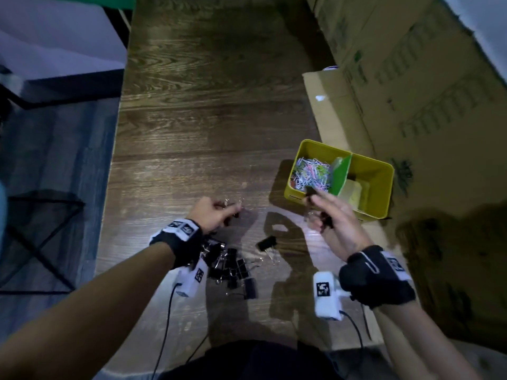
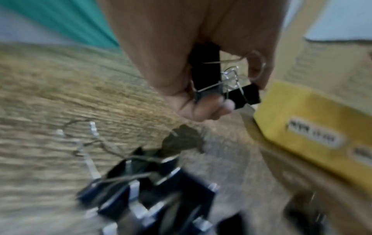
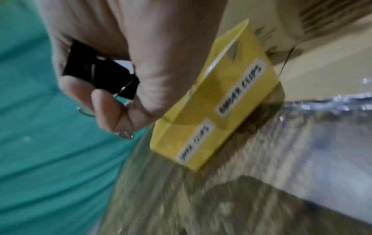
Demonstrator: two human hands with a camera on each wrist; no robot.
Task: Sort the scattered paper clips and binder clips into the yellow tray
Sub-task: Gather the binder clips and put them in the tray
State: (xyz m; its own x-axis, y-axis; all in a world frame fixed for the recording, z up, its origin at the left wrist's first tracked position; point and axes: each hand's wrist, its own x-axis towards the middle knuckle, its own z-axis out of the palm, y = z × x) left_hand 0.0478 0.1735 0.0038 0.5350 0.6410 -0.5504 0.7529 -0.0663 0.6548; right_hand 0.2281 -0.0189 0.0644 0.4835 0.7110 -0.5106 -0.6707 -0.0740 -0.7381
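The yellow tray [image 1: 295, 197] stands at the table's right, split by a green divider [image 1: 341, 174]. Colourful paper clips [image 1: 311, 171] fill its left compartment. My left hand [image 1: 230, 211] hovers mid-table, and in the left wrist view its curled fingers [image 2: 201, 109] grip two black binder clips [image 2: 205, 68]. At the tray's near wall, my right hand [image 1: 315, 207] grips black binder clips; the right wrist view shows one black clip [image 3: 100, 71] in its fingers [image 3: 104, 101], beside the labelled tray [image 3: 211, 111]. A pile of black binder clips [image 1: 233, 267] lies under my left wrist, and a lone clip [image 1: 266, 244] lies to its right.
Cardboard boxes [image 1: 411, 91] line the right side behind the tray, and a flat cardboard flap [image 1: 329, 105] lies on the wooden table [image 1: 205, 119]. The table's left edge [image 1: 115, 160] drops to the floor, where a black frame [image 1: 41, 229] stands.
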